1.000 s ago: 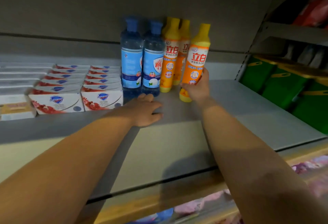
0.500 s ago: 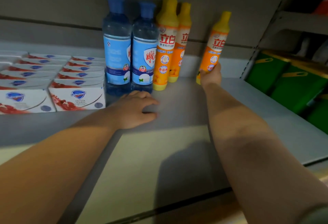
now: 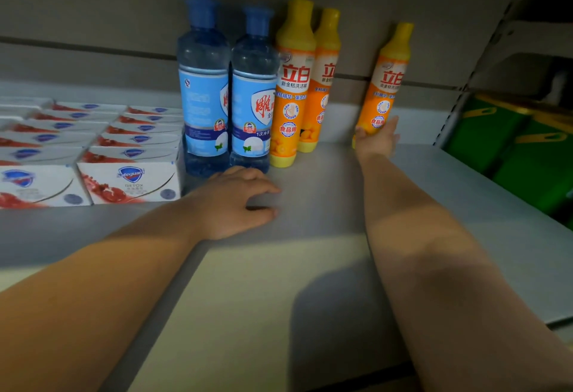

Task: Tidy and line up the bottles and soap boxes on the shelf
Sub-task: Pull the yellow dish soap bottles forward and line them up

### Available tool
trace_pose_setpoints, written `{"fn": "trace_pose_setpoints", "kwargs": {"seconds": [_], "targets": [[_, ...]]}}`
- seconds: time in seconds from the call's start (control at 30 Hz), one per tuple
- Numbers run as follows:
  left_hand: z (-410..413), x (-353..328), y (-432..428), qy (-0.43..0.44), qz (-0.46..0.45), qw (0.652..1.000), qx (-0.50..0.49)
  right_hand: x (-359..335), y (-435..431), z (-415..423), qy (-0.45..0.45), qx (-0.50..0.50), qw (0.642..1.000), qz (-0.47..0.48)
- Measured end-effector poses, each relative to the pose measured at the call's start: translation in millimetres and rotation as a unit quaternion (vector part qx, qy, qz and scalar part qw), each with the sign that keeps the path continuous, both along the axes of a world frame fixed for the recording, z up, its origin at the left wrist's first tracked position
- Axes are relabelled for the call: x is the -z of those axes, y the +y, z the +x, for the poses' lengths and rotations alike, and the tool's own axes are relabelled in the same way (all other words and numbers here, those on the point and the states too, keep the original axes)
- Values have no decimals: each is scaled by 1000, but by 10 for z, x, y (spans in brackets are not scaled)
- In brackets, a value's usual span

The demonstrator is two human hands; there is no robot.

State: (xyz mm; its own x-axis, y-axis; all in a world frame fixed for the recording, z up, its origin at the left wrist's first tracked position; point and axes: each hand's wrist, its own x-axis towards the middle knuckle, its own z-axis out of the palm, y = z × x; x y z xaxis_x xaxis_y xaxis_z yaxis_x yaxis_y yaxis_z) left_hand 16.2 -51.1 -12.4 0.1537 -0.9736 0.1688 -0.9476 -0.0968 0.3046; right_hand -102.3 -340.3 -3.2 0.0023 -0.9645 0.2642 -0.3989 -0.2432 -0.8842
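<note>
On the far left of the grey shelf (image 3: 325, 205), white Safeguard soap boxes (image 3: 128, 182) with red and blue print lie flat in neat rows that run from the front toward the back wall, the nearest box face-on and touching its neighbour. Just to their right stand two clear blue dish-soap bottles (image 3: 203, 87) with blue caps and blue labels, upright and side by side, the right one (image 3: 254, 93) pressed close to the first. The left hand (image 3: 235, 202) rests palm down on the shelf just in front of these blue bottles, fingers loosely spread and closed on nothing, its knuckles near the base of the right blue bottle. Next come two orange detergent bottles with yellow caps, the front one (image 3: 293, 81) touching the blue bottle beside it and the second (image 3: 325, 78) tucked partly behind it, both upright. A bare gap of shelf follows. Farther right, near the back wall, the right hand (image 3: 376, 140) is wrapped around the lower part of a third orange detergent bottle (image 3: 387, 81), which leans slightly to the right, its base at the shelf surface behind the fingers. Whether the base sits fully down is hidden by the hand. At the far right, beyond an upright shelf post, green packages (image 3: 511, 149) sit on a neighbouring shelf.
</note>
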Motion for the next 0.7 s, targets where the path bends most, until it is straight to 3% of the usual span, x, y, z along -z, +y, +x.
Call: {"fn": "trace_pose_setpoints", "kwargs": {"seconds": [0.1,0.17,0.27,0.37,0.7], "targets": [[-12,-8,-5,-6,-1,1000,1,-33,184,-13,-1,103,990,-94],[-18,-20,2,-9,2,1000,-2,-59,351,40,-26,48,983,-176],[-19,-21,15,-9,-1,1000,0,-78,577,224,-40,-145,983,-107],[-28,-22,18,-3,-10,1000,-1,-73,679,415,-38,-237,971,-22],[21,49,-26,-18,-21,1000,-5,38,731,558,-81,-182,980,-13]]}}
